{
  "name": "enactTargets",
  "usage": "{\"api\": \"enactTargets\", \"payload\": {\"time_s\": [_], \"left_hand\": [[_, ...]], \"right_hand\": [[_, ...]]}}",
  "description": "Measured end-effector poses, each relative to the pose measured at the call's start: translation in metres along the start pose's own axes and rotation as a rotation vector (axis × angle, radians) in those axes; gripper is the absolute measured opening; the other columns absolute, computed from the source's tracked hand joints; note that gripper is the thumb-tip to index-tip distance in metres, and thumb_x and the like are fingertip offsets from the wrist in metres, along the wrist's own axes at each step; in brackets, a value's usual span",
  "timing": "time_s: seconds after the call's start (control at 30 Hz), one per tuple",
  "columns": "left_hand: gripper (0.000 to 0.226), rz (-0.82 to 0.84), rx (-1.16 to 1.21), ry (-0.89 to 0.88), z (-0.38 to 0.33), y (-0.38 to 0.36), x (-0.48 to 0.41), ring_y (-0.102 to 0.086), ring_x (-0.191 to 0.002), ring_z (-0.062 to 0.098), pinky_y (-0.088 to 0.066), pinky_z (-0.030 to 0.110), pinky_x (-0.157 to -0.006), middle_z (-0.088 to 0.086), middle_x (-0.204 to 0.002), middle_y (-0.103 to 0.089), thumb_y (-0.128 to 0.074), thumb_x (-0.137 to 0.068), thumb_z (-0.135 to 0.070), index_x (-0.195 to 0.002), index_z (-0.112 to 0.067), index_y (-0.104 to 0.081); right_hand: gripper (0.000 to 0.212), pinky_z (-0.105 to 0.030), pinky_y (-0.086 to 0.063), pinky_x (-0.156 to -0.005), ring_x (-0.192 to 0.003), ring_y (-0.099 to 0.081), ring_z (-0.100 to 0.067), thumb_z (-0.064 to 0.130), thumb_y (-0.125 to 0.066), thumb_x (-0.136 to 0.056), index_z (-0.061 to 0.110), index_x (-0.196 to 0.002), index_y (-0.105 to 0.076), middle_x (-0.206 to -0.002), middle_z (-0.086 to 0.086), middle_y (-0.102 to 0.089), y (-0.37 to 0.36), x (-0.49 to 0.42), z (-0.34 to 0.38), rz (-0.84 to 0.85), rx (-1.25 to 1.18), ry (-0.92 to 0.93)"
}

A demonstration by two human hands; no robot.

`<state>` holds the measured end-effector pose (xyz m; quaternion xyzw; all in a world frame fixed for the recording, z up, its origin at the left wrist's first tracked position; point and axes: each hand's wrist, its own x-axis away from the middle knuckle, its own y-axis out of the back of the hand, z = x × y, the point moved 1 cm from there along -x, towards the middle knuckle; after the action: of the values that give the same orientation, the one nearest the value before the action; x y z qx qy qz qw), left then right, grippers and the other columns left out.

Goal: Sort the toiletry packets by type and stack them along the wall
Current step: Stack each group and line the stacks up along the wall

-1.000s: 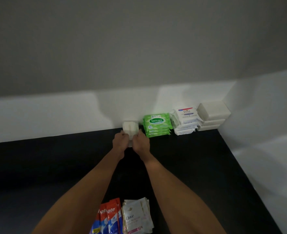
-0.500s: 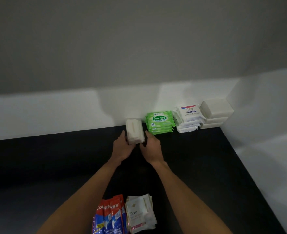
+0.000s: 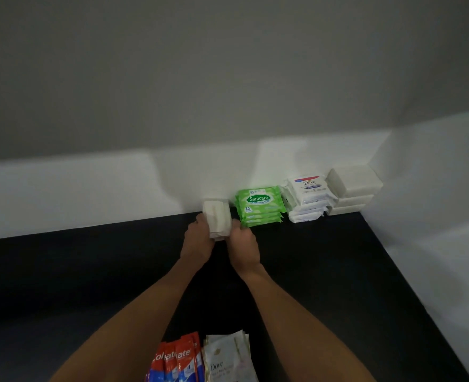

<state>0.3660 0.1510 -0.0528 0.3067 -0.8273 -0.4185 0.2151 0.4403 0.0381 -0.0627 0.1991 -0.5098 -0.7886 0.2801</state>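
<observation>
Left hand (image 3: pixel 197 239) & right hand (image 3: pixel 243 244) each grip a side of the white stack (image 3: pixel 217 217), prob. to square it at the wall (image 3: pixel 172 186), just left of the green wipes (image 3: pixel 260 205) (one type per pile). Colgate sachets (image 3: pixel 176 359) lie at the near tabletop (image 3: pixel 76 271) edge, not yet stacked.

The left hand (image 3: pixel 198 239) and right hand (image 3: pixel 243 244) grip the sides of the white stack (image 3: pixel 216 216) and cover its near end, so I cannot see most of their fingertips. I cannot tell whether the stack rests on the counter (image 3: pixel 90 271) or touches the wall (image 3: pixel 90 194). The bottom edge cuts off the toothpaste sachets (image 3: pixel 176 359) and the Dove sachets (image 3: pixel 227 359); I cannot count either pile. The small print on the white wipes pack (image 3: pixel 307 188) is too fine for me to read.
</observation>
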Motion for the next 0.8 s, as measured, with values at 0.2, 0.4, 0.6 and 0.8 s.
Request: {"api": "enactTargets", "payload": {"time_s": [0.2,0.4,0.6,0.8], "left_hand": [[0.071,0.07,0.246,0.056,0.001,0.008,0.011,-0.067,-0.119,0.037,-0.055,0.037,-0.092,0.018,-0.131,-0.067,-0.083,-0.085,-0.013,-0.142,0.003,-0.044],[0.047,0.095,0.552,0.235,-0.013,0.025,0.032,-0.05,-0.124,0.014,-0.036,0.025,-0.099,0.004,-0.146,-0.053,-0.046,-0.11,-0.018,-0.156,-0.01,-0.042],[0.038,0.059,0.584,0.227,-0.013,0.015,0.02,-0.066,-0.104,0.024,-0.044,0.033,-0.079,0.006,-0.116,-0.069,-0.033,-0.112,-0.031,-0.112,-0.014,-0.067],[0.046,0.013,0.584,0.274,-0.02,0.018,0.016,-0.065,-0.105,0.032,-0.047,0.038,-0.083,0.01,-0.113,-0.069,-0.033,-0.113,-0.034,-0.116,-0.005,-0.068]], "right_hand": [[0.034,-0.044,-0.06,-0.079,-0.094,-0.072,-0.037,-0.01,-0.055,-0.092,0.005,-0.123,-0.059,-0.104,-0.018,-0.071,-0.008,0.002,-0.005,-0.043,-0.284,-0.011],[0.047,-0.007,-0.039,-0.083,-0.106,-0.067,-0.022,-0.003,-0.048,-0.102,0.008,-0.146,-0.058,-0.117,-0.006,-0.071,0.012,0.014,0.0,-0.044,-0.659,-0.054],[0.025,-0.034,-0.051,-0.086,-0.099,-0.07,-0.02,0.027,-0.046,-0.11,0.023,-0.127,-0.064,-0.111,-0.001,-0.074,-0.002,0.008,0.006,0.0,-0.773,-0.147],[0.037,-0.029,-0.051,-0.094,-0.109,-0.067,-0.016,0.026,-0.042,-0.11,0.027,-0.143,-0.061,-0.123,0.001,-0.072,0.002,0.009,0.012,0.017,-0.803,-0.153]]}}
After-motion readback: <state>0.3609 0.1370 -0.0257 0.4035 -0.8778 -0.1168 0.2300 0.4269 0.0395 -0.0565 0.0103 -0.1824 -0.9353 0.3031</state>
